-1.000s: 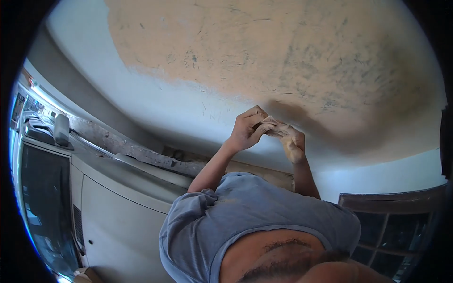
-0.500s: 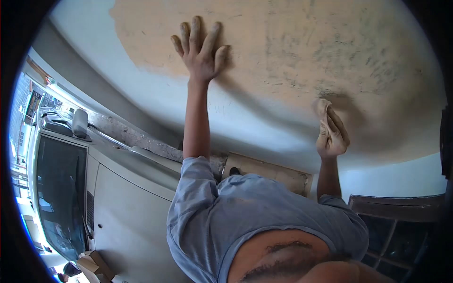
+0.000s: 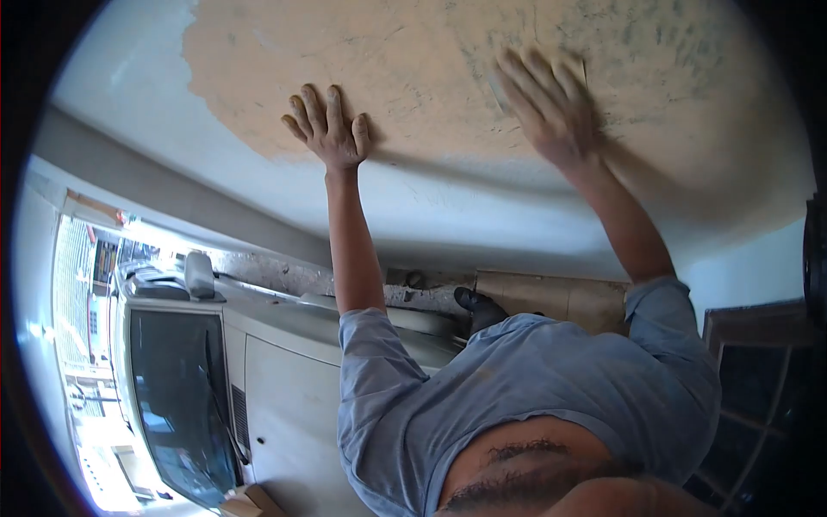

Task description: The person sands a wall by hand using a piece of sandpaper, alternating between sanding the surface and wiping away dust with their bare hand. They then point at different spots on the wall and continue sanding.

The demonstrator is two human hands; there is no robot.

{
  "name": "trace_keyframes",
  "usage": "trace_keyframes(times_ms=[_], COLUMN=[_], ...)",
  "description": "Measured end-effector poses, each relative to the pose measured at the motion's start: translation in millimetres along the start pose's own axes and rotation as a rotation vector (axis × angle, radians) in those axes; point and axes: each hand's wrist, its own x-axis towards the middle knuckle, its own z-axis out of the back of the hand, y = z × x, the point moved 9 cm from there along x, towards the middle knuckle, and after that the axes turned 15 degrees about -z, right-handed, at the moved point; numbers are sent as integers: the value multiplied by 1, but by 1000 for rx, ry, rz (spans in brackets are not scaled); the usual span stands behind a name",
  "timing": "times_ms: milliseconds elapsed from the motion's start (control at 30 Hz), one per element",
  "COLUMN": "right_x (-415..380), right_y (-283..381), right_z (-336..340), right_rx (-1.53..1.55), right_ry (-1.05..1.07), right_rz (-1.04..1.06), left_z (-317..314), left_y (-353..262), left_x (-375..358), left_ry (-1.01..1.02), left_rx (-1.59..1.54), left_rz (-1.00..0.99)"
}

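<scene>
My left hand lies with its fingers spread against the tan, filler-like patch on the white wall. It holds nothing, and its fingertips are coated with dust. To the right, my right hand presses a thin sheet of sandpaper to the same patch, near dark scuffs. Only narrow edges of the sheet show beside the fingers; the rest is hidden under the hand. Motion slightly blurs the right fingers.
A pale vehicle with a dark windshield stands close behind on the left. A dark-framed window is at lower right. Below the wall, a black shoe shows near floor tiles. A cardboard box sits at the bottom left.
My right hand has moved up and left, from holding the folded sheet near the patch's lower edge to pressing flat on the patch. The view has shifted; my left hand stays spread on the wall.
</scene>
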Motion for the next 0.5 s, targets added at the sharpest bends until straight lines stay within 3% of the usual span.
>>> trace_keyframes(times_ms=[167, 267, 433, 500], right_x=[148, 112, -108, -86], right_y=[10, 19, 52, 53], right_z=[44, 34, -51, -48], right_rx=[45, -82, 25, 1], right_ry=[-250, -267, 45, 42], right_rz=[-45, -122, -73, 13], left_z=[5, 4, 11, 12], left_y=[6, 14, 16, 20], left_x=[1, -5, -4, -2], left_ry=[59, 25, -9, -25], left_rx=[22, 21, 64, 65], left_rz=[-50, 21, 133, 164])
